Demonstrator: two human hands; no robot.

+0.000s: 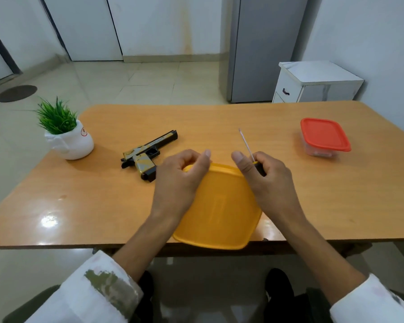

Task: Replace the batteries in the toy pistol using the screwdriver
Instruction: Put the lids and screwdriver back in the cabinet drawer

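A black and gold toy pistol (149, 152) lies on its side on the wooden table (103, 201), left of my hands. A yellow-lidded container (219, 210) sits at the table's front edge. My left hand (182, 176) grips the lid's far left corner with curled fingers. My right hand (264, 176) holds the screwdriver (247, 145) by its black and yellow handle, its thin shaft pointing away and up, while the thumb rests on the lid's far right corner.
A small green plant in a white pot (67, 136) stands at the table's left edge. A clear box with a red lid (324, 136) sits at the far right. A white cabinet (313, 82) and a grey fridge (259, 47) stand beyond the table.
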